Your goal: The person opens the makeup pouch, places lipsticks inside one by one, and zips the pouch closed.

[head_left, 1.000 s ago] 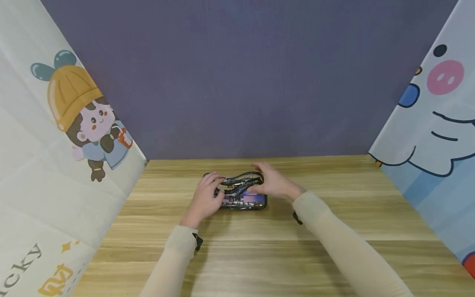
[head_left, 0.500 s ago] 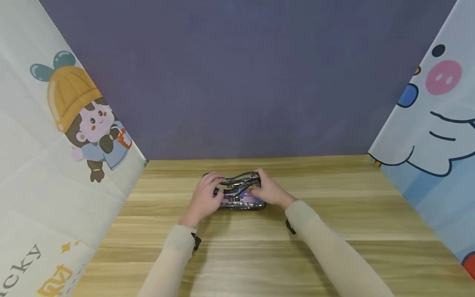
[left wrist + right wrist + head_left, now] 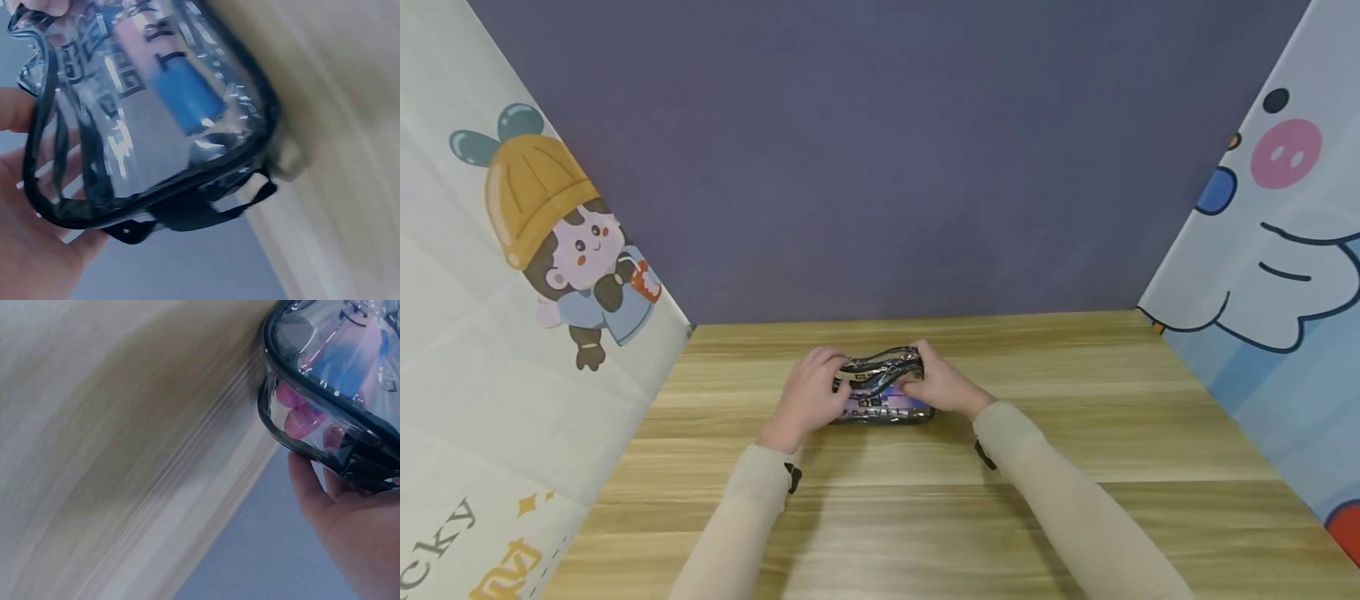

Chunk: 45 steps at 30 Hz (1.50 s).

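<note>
A clear plastic travel pouch [image 3: 887, 414] with black trim and dark lettering lies on the wooden table, its wavy black-edged opening facing up. My left hand [image 3: 808, 393] grips the pouch's left end, thumb on the near side and fingers over the far side. At the opposite end, my right hand [image 3: 946, 383] holds the black rim between thumb and fingers. Through the clear wall, the left wrist view shows a pink-and-blue item [image 3: 187, 94] inside. Glossy pink rounded pieces [image 3: 304, 419] show near the pouch's end in the right wrist view. A black strap [image 3: 212, 215] hangs off one end.
The wood-grain table [image 3: 880, 517] runs back to a dark purple-grey panel [image 3: 880, 167]. White cloth with a cartoon child [image 3: 587, 250] hangs at the left, and a cloth with a cartoon pig [image 3: 1285, 158] at the right.
My right hand has moved left and slightly down, and its fingers have closed onto the pouch's right rim. The left hand has kept its hold on the other end.
</note>
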{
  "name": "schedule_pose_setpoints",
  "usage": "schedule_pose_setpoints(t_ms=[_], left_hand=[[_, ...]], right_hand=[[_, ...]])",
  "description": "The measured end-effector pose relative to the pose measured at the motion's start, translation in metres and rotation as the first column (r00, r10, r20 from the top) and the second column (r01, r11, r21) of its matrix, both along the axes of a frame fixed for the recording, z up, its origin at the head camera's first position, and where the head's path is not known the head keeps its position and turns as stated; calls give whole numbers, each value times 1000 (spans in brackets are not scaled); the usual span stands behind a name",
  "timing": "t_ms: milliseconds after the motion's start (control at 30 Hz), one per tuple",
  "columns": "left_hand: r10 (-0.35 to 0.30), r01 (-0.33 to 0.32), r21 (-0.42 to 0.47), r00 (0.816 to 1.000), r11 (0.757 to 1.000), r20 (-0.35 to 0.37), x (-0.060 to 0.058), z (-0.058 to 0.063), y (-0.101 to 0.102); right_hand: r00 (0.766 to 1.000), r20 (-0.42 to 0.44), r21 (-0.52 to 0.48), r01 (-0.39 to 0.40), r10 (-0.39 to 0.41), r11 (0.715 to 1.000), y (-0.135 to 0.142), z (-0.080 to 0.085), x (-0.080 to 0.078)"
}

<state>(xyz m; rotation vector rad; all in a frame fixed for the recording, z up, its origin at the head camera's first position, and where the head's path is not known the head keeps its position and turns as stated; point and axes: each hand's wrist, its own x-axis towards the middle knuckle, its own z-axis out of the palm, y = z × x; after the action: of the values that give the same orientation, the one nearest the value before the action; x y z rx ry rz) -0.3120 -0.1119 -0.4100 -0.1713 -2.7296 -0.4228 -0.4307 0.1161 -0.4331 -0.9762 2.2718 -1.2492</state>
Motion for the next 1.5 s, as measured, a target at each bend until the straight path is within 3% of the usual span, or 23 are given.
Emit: schedule_pose_setpoints(t_ms=[233, 500, 667, 967, 1133, 1333, 1500], left_hand=[[-10, 10, -17, 1000, 1000, 26, -5, 14, 7], [-29, 31, -35, 998, 999, 48, -10, 26, 20], [-69, 74, -43, 993, 996, 98, -16, 33, 32], [-105, 126, -171, 986, 977, 127, -26, 35, 45], [-121, 146, -298, 988, 943, 99, -29, 35, 50], [-142, 163, -438, 987, 884, 80, -32, 37, 56], [-156, 174, -510, 985, 842, 78, -34, 37, 59]], right_hand=[[998, -62, 33, 24, -22, 999, 0, 2, -1], [995, -94, 40, -14, 18, 999, -2, 3, -3], [993, -110, 43, -43, 47, 998, -5, 2, -5], [994, -76, 26, -72, 74, 997, -5, 1, -7], [994, -70, 34, -79, 81, 996, -3, 2, -8], [995, -67, 50, -69, 72, 996, 0, 2, -7], [994, -86, 73, -54, 60, 996, 1, 4, -4]])
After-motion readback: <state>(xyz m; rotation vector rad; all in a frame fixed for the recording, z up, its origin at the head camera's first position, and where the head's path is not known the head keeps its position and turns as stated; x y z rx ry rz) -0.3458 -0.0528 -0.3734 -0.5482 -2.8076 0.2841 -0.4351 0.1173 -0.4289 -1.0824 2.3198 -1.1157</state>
